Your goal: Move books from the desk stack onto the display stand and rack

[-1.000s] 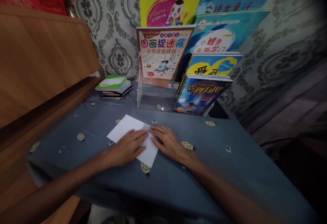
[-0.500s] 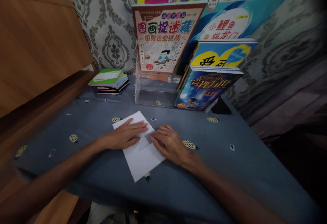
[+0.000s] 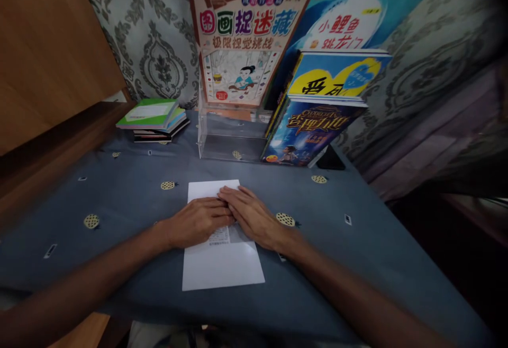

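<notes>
The white sheet (image 3: 222,267) lies flat on the cloth-covered table (image 3: 130,194), its near edge just short of the table's front edge and its far edge apart from the clear stand (image 3: 222,145), with a strip of cloth between. Across its upper half the left hand (image 3: 200,222) rests with fingers straight and close together, their tips overlapped by the extended fingers of the right hand (image 3: 254,218); I cannot tell whether either pinches anything underneath. Wide stretches of cloth flank both forearms, reaching leftward to the wooden panel (image 3: 51,56).
</notes>
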`<state>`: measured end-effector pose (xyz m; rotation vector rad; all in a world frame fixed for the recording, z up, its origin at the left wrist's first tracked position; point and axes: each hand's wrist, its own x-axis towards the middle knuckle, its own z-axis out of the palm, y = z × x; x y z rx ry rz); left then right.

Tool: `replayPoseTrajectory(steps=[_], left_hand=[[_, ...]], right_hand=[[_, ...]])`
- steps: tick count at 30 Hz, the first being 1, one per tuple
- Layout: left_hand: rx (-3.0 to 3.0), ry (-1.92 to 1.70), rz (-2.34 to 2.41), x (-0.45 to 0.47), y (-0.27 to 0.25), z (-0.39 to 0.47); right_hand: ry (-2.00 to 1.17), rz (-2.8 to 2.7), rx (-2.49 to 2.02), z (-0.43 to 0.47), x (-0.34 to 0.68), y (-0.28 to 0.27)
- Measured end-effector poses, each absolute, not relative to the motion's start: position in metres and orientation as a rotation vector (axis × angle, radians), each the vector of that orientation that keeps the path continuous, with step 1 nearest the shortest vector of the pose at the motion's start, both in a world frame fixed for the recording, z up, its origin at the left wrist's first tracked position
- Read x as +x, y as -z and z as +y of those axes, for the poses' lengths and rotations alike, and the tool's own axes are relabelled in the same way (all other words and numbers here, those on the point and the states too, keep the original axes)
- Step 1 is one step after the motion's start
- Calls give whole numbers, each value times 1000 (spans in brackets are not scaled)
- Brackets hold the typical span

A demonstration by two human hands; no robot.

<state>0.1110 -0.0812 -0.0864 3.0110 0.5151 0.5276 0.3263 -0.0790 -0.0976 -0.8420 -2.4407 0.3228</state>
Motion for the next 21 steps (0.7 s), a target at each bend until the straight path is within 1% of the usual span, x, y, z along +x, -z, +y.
replayPoseTrajectory(steps=[7, 10, 16, 21], left_hand=[[2988, -533, 535, 108, 87, -81], [2998, -539, 606, 109, 89, -82], [3014, -449, 972, 115, 93, -83], [2945, -288, 1338, 114, 97, -89]], right_hand=[[-227, -2496, -1202, -66, 333, 101], [-200, -2482, -1248, -64, 335, 101], [-187, -2491, -1238, -67, 333, 99], [-152, -2495, -1234, -66, 332, 100]])
